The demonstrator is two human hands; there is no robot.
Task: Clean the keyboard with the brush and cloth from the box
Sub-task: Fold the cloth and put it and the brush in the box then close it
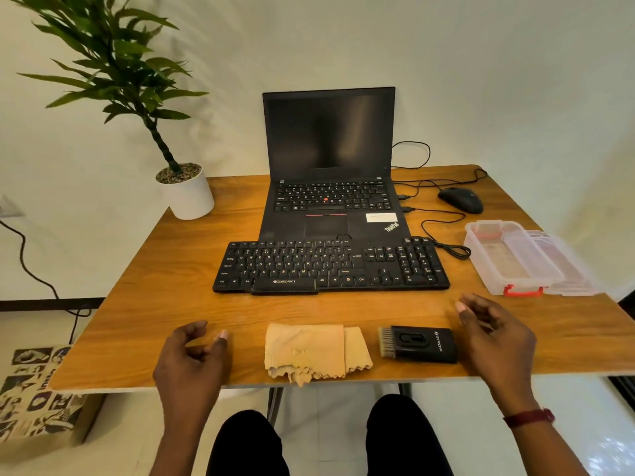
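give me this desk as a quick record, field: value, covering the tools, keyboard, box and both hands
keyboard: black, flat on the table, in front of the open laptop
cloth: beige, folded, at the near edge, left of the brush
brush: black, lying flat, bristles toward the cloth
box: clear, red latch, open, right of the keyboard; lid beside it
left hand: loosely curled, holds nothing, left of the cloth
right hand: loosely curled, holds nothing, right of the brush
other: mouse, plant at the back
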